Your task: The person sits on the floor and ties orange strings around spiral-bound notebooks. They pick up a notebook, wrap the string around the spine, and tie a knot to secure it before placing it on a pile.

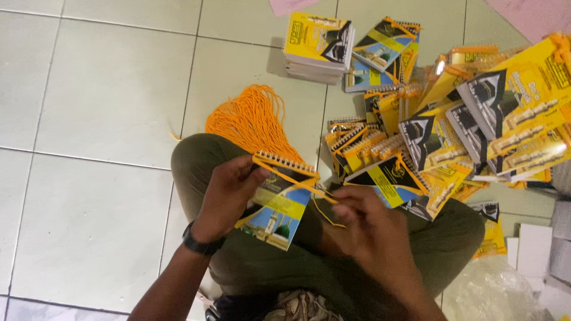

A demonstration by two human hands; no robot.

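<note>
While the person sits on the tiled floor (107, 107) with knees drawn apart, both hands work over the lap. The left hand (229, 193), a black band at its wrist, is closed on the left edge of a small spiral-bound booklet (279, 208), thumb on the cover near the wire binding. That booklet is held tilted, binding uppermost, above the person's olive-green trouser leg (196, 157). The right hand (372, 229), just right of the booklet, has its fingertips pinched narrowly on an orange cord (315, 193) that runs across the booklet's cover from the binding down to those fingertips; a loose end of cord hangs below them.

Just beyond the booklet, touching the raised knee, a thick bundle of orange cords (253, 122) lies fanned on the floor. Right of the booklet, a loose heap of yellow-covered booklets (452, 137) spreads across the tiles, many overlapping and lying at odd angles, several with orange cords at their bindings. Farther from the booklet, beyond the bundle, a squared stack of booklets (318, 47) stands apart from the heap. Below and right of the booklet, by the person's right knee, lies crumpled clear plastic (493, 291), with pale boxes (535, 246) beside it at the frame edge.
</note>
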